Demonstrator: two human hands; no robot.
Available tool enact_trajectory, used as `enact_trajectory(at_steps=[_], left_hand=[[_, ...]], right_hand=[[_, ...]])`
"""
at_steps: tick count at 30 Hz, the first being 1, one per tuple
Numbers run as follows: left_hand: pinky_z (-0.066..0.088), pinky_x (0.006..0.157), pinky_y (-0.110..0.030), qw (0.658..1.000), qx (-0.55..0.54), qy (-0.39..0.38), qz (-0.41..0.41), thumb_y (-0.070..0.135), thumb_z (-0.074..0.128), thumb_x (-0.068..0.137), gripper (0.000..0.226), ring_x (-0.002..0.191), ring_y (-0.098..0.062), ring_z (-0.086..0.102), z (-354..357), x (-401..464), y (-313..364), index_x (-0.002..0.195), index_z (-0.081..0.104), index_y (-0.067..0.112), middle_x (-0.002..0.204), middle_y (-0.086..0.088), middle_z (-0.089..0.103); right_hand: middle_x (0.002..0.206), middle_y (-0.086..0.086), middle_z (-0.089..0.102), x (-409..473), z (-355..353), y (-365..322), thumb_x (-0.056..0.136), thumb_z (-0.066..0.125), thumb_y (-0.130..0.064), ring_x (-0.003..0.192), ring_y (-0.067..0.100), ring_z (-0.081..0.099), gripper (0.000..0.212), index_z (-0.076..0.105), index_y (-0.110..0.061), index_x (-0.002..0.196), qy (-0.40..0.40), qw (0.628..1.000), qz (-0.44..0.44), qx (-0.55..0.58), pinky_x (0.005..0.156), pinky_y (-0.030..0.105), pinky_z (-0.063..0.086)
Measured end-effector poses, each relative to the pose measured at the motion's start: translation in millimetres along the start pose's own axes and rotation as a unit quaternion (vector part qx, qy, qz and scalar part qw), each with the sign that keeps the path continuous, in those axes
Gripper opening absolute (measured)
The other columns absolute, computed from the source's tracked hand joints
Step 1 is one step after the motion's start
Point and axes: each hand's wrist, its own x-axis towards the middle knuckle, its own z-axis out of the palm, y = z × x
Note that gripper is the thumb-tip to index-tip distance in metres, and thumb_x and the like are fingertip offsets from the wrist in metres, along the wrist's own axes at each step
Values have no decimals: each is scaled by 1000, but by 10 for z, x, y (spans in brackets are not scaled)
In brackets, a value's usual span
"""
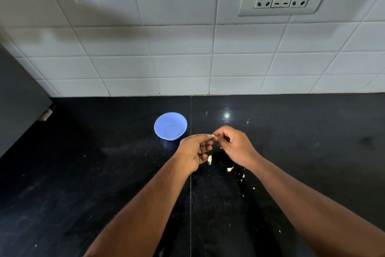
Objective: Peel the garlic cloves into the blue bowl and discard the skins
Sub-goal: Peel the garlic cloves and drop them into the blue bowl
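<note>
left hand [194, 150] and right hand [233, 144] both pinching one garlic clove [212, 136] between fingertips, blue bowl [170, 125] just left of grip, skin bits [209, 159] on black counter [83, 173] right below

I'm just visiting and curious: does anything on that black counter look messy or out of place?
Yes: pale garlic skin scraps and crumbs lie scattered on the black counter beneath both hands, not yet discarded. The blue bowl stands upright and looks empty.

One head-worn wide-angle view looks forward and down at the black counter [83, 173] and tiled wall [166, 48].
</note>
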Motion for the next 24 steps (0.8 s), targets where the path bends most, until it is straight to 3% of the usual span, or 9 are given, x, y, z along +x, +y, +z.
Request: enact_trajectory(at_steps=[4,8,10,14,17,20,24], left_hand=[[43,48,-23,999,31,18,24,15,71,95,9,62,-8,61,31,15,-9,93,79,10,73,1,69],[40,48,-23,991,118,15,69,18,62,101,16,60,-9,51,106,4,-7,88,70,12,70,2,57],[39,48,-24,983,161,21,83,18,57,103,19,64,-11,49,121,4,-14,86,66,14,72,1,54],[42,49,-24,970,214,28,113,18,55,102,16,73,-14,53,88,37,-30,100,70,15,79,-1,56],[45,54,-25,961,245,24,125,22,55,104,17,76,-14,54,52,54,-30,105,69,14,81,-1,57],[48,59,-27,955,273,20,111,23,55,104,18,77,-13,55,7,65,-13,113,66,12,86,-3,58],[56,62,-30,953,285,23,95,19,53,104,15,81,-14,63,-57,69,-23,109,67,18,94,-4,65]], right_hand=[[94,-14,75,-15,11,-16,101,65,-12,88,4,71,15,74,-23,108,9,1000,-23,-16,79,24,58],[97,-13,75,-15,69,-26,101,66,-10,91,3,71,18,75,-21,111,22,999,-25,15,83,20,56],[95,-12,76,-10,91,-29,100,67,-10,87,2,71,17,76,-21,109,27,999,-12,26,81,20,56],[90,-7,78,-16,95,-17,98,68,-9,78,8,71,17,78,-20,105,34,996,21,78,75,23,59],[93,-2,78,-27,99,5,99,69,-13,85,21,74,14,78,-22,106,42,988,48,141,79,32,63],[100,2,79,-44,104,5,100,70,-12,96,22,75,13,76,-16,110,65,968,70,233,83,35,63],[104,4,79,-46,58,4,100,67,-7,97,20,74,17,75,-12,115,86,950,93,285,86,35,62]])
